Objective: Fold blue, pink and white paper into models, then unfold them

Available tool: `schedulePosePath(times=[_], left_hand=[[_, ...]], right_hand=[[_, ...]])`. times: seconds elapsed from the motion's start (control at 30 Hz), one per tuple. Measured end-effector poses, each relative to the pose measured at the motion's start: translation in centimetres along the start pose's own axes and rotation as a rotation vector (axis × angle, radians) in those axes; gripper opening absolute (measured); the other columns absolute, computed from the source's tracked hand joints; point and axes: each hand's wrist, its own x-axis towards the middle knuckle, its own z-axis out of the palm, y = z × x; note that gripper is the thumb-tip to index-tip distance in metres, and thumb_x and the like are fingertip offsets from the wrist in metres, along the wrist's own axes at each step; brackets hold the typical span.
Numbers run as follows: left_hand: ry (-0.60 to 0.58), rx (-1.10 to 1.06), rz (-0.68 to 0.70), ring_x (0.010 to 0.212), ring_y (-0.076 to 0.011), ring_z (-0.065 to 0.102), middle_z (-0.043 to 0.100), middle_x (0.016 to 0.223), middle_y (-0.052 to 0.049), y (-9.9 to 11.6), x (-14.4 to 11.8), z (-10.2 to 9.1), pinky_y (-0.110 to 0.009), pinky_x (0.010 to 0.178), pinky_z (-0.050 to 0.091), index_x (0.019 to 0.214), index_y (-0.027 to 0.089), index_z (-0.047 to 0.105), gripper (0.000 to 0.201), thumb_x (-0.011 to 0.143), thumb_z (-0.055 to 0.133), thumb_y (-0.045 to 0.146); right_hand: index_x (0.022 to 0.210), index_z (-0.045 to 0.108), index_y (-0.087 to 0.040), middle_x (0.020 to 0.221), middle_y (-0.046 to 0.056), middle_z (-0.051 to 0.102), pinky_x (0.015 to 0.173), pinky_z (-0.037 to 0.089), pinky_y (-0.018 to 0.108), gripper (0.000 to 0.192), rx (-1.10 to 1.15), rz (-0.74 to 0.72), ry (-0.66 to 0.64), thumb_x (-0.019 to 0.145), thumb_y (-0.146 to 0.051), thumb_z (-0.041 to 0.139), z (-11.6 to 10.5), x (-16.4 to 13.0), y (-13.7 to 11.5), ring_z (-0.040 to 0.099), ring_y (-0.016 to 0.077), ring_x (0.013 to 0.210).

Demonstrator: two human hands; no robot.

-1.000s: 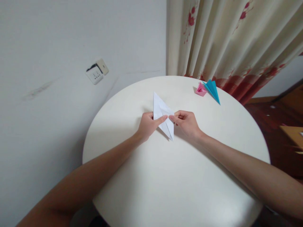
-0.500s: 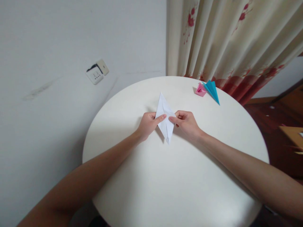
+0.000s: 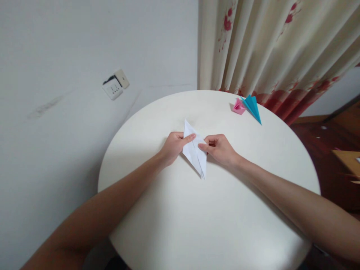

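Observation:
A folded white paper (image 3: 194, 153), shaped like a long diamond, is held between both my hands over the table. My left hand (image 3: 174, 147) pinches its left edge, thumb lying on top and fingers underneath. From the other side, my right hand (image 3: 219, 149) grips the right edge with the thumb on the face and curled fingers behind. The lower tip, split into two points, is directed toward me. A crease runs down the middle of the sheet. The fingers beneath the paper are partly hidden.
The round white table (image 3: 208, 217) stands against a wall with a socket (image 3: 113, 88). Near its far right edge lie a pink folded paper piece (image 3: 239, 108) and a blue paper plane (image 3: 252, 108). A floral curtain (image 3: 267, 48) hangs behind them.
The white paper has turned slightly, its far tip shifting left and nearer, its near tip shifting right and closer to me. My right hand has moved slightly down along its edge.

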Motion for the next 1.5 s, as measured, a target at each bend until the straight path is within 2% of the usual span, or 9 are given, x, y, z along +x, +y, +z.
schedulePosePath(times=[0.13, 0.3, 0.4, 0.5, 0.67, 1.1, 1.23, 1.4, 1.5], left_hand=[[0.045, -0.108, 0.034, 0.083, -0.0218, 0.07, 0.076, 0.096, -0.014, 0.5, 0.1, 0.0, -0.035, 0.082, 0.053, 0.09, 0.011, 0.076, 0.036, 0.076, 0.079, 0.043], [0.151, -0.161, 0.12, 0.089, -0.0221, 0.07, 0.076, 0.097, -0.015, 1.1, 0.4, -0.2, -0.036, 0.088, 0.052, 0.092, 0.01, 0.074, 0.037, 0.081, 0.074, 0.045], [0.184, -0.188, 0.169, 0.097, -0.0234, 0.069, 0.075, 0.102, -0.016, 1.2, 0.6, -0.2, -0.037, 0.092, 0.051, 0.097, 0.01, 0.073, 0.04, 0.085, 0.068, 0.048], [0.107, -0.172, 0.167, 0.103, -0.0254, 0.068, 0.074, 0.106, -0.016, 1.0, 0.6, -0.1, -0.037, 0.09, 0.052, 0.103, 0.011, 0.072, 0.049, 0.088, 0.061, 0.057], [-0.028, -0.007, 0.078, 0.088, -0.0254, 0.07, 0.076, 0.094, -0.012, 0.0, 0.3, 0.0, -0.039, 0.086, 0.054, 0.094, 0.011, 0.076, 0.043, 0.077, 0.076, 0.051], [-0.031, -0.009, 0.086, 0.083, -0.0231, 0.072, 0.077, 0.096, -0.011, -0.3, 0.2, 0.3, -0.04, 0.087, 0.055, 0.101, 0.012, 0.075, 0.041, 0.074, 0.08, 0.043], [0.035, 0.026, 0.084, 0.082, -0.0238, 0.073, 0.077, 0.094, -0.012, -0.2, 0.2, 0.4, -0.04, 0.086, 0.056, 0.098, 0.011, 0.075, 0.042, 0.071, 0.083, 0.042], [0.091, 0.127, 0.142, 0.077, -0.0237, 0.073, 0.078, 0.089, -0.01, -0.2, 0.3, 0.1, -0.036, 0.075, 0.057, 0.113, 0.014, 0.069, 0.051, 0.071, 0.082, 0.041], [0.104, 0.217, 0.207, 0.073, -0.0219, 0.073, 0.077, 0.083, -0.007, -0.3, 0.3, 0.1, -0.032, 0.069, 0.056, 0.13, 0.017, 0.058, 0.059, 0.077, 0.076, 0.036]], right_hand=[[0.059, 0.055, -0.016, 0.058, -0.002, 0.052, 0.054, 0.032, 0.026, 0.034, -0.031, 0.008, -0.064, 0.077, -0.042, 0.068, 0.1, -0.4, -0.5, 0.043, 0.0104, 0.056], [0.057, 0.052, -0.017, 0.057, -0.003, 0.05, 0.053, 0.03, 0.026, 0.035, 0.0, 0.037, -0.104, 0.075, -0.041, 0.07, 0.0, -0.6, -0.7, 0.042, 0.0097, 0.055], [0.057, 0.055, -0.016, 0.057, -0.002, 0.052, 0.053, 0.03, 0.026, 0.034, 0.02, 0.047, -0.059, 0.073, -0.041, 0.071, -0.1, -0.4, -0.5, 0.043, 0.0096, 0.054], [0.057, 0.056, -0.016, 0.056, -0.001, 0.055, 0.053, 0.032, 0.026, 0.034, 0.076, 0.044, 0.054, 0.071, -0.042, 0.073, -0.1, 0.0, -0.3, 0.045, 0.01, 0.053], [0.059, 0.06, -0.017, 0.054, -0.001, 0.056, 0.05, 0.034, 0.026, 0.033, 0.114, 0.046, 0.218, 0.066, -0.044, 0.076, -0.4, 0.5, -0.4, 0.046, 0.0106, 0.051], [0.059, 0.061, -0.016, 0.055, -0.002, 0.056, 0.051, 0.033, 0.026, 0.037, 0.174, 0.06, 0.288, 0.066, -0.047, 0.08, -0.4, 0.3, -0.5, 0.043, 0.0087, 0.05], [0.059, 0.062, -0.016, 0.055, -0.002, 0.056, 0.051, 0.034, 0.026, 0.036, 0.139, 0.066, 0.279, 0.067, -0.047, 0.078, -0.3, 0.4, -0.4, 0.044, 0.0098, 0.051], [0.063, 0.064, -0.016, 0.06, 0.0, 0.06, 0.052, 0.036, 0.027, 0.032, 0.09, 0.05, 0.258, 0.071, -0.045, 0.074, -0.2, 0.6, -0.1, 0.047, 0.011, 0.054], [0.067, 0.065, -0.015, 0.062, 0.0, 0.06, 0.052, 0.036, 0.026, 0.027, 0.112, 0.041, 0.268, 0.07, -0.04, 0.075, -0.1, 0.7, 0.0, 0.047, 0.0104, 0.054]])
